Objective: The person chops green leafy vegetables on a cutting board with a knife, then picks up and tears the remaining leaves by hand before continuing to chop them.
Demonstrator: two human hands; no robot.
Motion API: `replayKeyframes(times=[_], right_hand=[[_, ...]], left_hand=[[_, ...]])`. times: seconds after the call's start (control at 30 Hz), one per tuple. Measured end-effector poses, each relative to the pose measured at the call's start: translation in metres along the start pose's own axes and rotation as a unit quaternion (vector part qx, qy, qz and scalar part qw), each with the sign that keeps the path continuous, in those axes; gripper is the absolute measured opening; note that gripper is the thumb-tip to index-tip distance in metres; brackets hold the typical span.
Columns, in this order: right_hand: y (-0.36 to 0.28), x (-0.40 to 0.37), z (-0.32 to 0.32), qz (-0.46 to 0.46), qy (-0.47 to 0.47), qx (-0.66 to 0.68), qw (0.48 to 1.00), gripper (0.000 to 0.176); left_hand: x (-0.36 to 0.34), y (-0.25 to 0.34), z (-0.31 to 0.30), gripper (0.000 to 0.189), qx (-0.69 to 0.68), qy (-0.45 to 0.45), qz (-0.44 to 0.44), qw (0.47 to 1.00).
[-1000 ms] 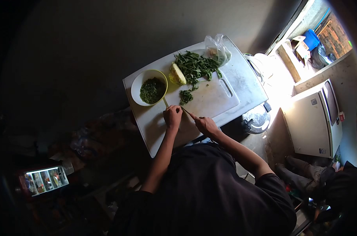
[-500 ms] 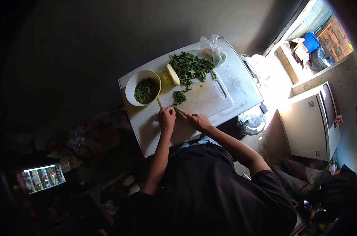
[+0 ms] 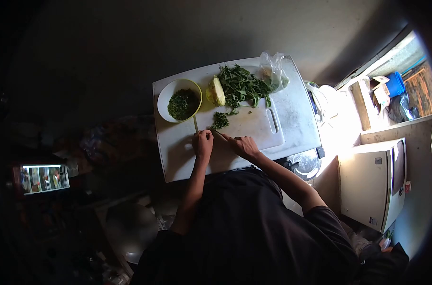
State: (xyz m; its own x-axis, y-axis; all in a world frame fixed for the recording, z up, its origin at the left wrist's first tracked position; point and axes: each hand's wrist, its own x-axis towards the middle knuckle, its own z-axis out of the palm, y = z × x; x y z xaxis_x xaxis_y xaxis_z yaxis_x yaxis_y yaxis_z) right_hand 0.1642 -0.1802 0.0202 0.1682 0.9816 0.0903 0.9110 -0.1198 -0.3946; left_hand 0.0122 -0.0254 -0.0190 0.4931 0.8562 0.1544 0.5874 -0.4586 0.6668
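Observation:
My right hand (image 3: 245,147) is closed around a knife (image 3: 221,134), its blade angled toward my left hand at the near edge of the white cutting board (image 3: 254,126). My left hand (image 3: 204,142) is closed, its fingers pinched close by the blade; what they hold is too small to make out. A small heap of chopped greens (image 3: 220,120) lies on the board just beyond the knife. Behind it are loose leafy greens (image 3: 242,84) and a pale cut cabbage piece (image 3: 216,92). At the left, a white bowl with a yellow-green rim (image 3: 164,102) holds finely chopped greens (image 3: 183,104).
A clear plastic bag (image 3: 273,71) sits at the back right of the white table (image 3: 299,114). Beside the table's right edge is a pot with a shiny lid (image 3: 305,164). Farther right stand a small fridge (image 3: 365,183) and a dark-clothed person (image 3: 384,266), partly in view.
The whole view has swung, and the table appears turned slightly. Both hands keep nearly the same place by the board's near edge. Less of the person at right shows.

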Motion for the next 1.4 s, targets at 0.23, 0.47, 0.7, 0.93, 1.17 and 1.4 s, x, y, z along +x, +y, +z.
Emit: replayKeyframes(times=[0.23, 0.47, 0.7, 0.93, 1.17, 1.4], right_hand=[[0.0, 0.006, -0.011, 0.014, -0.058, 0.003, 0.998, 0.057], [-0.003, 0.001, -0.017, -0.001, -0.058, 0.035, 0.998, 0.06], [-0.003, -0.003, -0.016, 0.003, -0.049, 0.046, 0.998, 0.06], [-0.01, -0.006, -0.022, 0.003, -0.061, 0.036, 0.997, 0.059], [-0.012, -0.014, -0.018, 0.011, -0.062, 0.042, 0.997, 0.059], [0.008, -0.012, 0.041, -0.023, 0.011, -0.006, 1.0, 0.06]], left_hand=[[0.001, 0.003, 0.01, 0.009, 0.062, 0.044, 0.055, 0.996], [-0.005, 0.015, -0.001, 0.01, 0.016, 0.052, 0.008, 0.998], [-0.004, 0.024, -0.013, 0.012, -0.026, 0.052, 0.019, 0.998], [-0.002, 0.017, -0.009, 0.013, -0.04, 0.035, -0.044, 0.998], [-0.001, 0.017, -0.01, 0.008, -0.032, 0.044, 0.009, 0.998], [0.001, 0.017, -0.011, 0.008, -0.033, 0.027, 0.0, 0.999]])
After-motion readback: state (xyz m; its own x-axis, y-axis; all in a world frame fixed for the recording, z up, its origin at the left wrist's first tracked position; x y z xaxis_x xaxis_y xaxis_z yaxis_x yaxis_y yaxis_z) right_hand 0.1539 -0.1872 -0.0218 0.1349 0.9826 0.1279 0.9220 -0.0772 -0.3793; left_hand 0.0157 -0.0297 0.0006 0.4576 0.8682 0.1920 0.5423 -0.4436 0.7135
